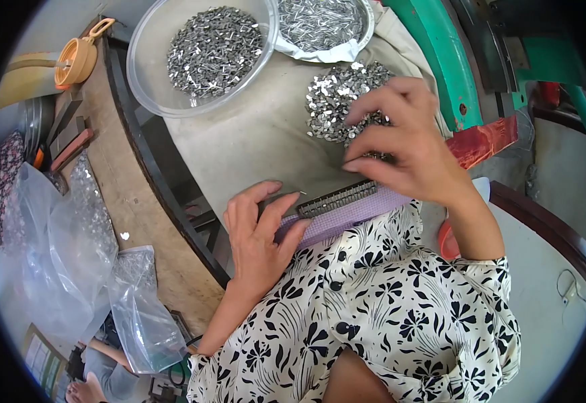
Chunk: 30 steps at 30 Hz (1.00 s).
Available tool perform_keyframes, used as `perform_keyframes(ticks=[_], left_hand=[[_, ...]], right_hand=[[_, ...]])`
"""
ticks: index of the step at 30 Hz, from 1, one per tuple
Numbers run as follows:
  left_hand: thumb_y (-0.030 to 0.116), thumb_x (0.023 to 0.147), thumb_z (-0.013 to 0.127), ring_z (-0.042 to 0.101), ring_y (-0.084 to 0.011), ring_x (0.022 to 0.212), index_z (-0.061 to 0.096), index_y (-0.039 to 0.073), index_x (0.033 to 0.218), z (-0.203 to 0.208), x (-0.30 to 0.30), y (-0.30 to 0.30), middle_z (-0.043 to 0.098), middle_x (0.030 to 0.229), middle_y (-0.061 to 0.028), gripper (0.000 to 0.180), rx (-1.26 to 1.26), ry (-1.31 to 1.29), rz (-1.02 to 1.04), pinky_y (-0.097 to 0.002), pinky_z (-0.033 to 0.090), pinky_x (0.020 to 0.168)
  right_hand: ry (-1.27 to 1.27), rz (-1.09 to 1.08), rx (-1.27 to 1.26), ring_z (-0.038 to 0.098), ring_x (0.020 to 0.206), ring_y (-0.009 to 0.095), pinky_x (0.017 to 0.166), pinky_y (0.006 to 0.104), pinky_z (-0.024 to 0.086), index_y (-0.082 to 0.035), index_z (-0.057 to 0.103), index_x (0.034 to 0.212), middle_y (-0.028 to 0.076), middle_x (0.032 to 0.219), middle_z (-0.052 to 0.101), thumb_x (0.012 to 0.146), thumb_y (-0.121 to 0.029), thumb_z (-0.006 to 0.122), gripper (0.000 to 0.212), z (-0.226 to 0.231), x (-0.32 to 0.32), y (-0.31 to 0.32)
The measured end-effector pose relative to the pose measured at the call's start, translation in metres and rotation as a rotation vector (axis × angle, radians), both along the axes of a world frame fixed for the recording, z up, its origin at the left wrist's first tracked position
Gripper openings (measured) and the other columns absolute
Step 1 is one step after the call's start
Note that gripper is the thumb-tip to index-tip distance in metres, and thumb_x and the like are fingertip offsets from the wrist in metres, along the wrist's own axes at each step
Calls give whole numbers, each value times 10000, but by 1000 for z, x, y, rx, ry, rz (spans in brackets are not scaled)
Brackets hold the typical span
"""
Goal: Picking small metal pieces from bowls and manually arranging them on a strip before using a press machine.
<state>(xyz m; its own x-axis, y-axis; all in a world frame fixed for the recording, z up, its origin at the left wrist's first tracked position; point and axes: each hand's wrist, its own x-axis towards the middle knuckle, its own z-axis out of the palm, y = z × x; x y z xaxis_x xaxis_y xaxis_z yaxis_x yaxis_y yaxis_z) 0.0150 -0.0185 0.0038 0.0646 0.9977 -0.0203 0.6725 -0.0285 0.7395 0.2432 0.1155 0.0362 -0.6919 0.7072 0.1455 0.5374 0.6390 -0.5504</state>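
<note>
A dark, narrow slotted rack (339, 199) filled with a row of small metal pieces rests on a purple checked cloth-covered block (353, 216) against my shirt. At the rack's left end is my left hand (256, 232), its thumb on the purple cloth and its fingers apart. A tiny silver pin (303, 193) shows at its index fingertip; whether it is gripped is unclear. My right hand (407, 138) hovers above the rack's right end, in front of a loose heap of small shiny metal pieces (326, 107). Its thumb and index tips come together, hiding whatever lies between them.
Beyond the heap stand a clear plastic bowl (146, 87) of short metal pieces and a bowl of silver pins (320, 25), on a beige cloth (239, 148). A green metal frame (451, 74) borders the right. Plastic bags (58, 248) lie left, near an orange cup (76, 62).
</note>
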Motion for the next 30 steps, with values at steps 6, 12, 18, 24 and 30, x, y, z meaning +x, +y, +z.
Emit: perform_keyframes(ticks=[6,12,18,24,30], left_hand=[[92,694,811,563,-285,1044,729,164,1120,0,-1,2,597,1183,-99,439,103,96,-105,-412,422,898],[83,801,674,563,-263,1086,732,213,1166,-4,4,1,580,1212,-100,391,306,293,-291,-427,446,943],[92,802,674,569,-264,1072,734,206,1163,-6,5,1,573,1227,-110,383,355,290,-299,-446,446,960],[77,743,779,594,-274,1000,729,121,1143,-8,2,-2,610,1138,-123,406,312,167,-156,-436,466,900],[0,718,769,601,-278,897,690,26,1045,14,-8,0,606,1032,-134,337,422,-3,-5,-358,492,757]], right_hand=[[-60,-162,-87,431,1094,286,964,409,306,-110,725,795,27,1098,621,693,-127,787,121,3,40,-22],[-88,-134,-96,436,1136,315,948,464,313,-105,709,806,14,1143,589,731,-164,779,119,0,40,-30],[-71,-120,-109,429,1139,314,977,451,284,-128,718,786,9,1155,594,722,-180,786,107,-5,33,-34],[-101,-108,-92,430,1160,324,983,462,281,-138,729,787,9,1168,595,708,-186,796,114,-6,29,-34],[-135,-123,-56,438,1178,349,952,484,315,-117,733,782,8,1183,577,693,-173,799,125,-2,31,-41]])
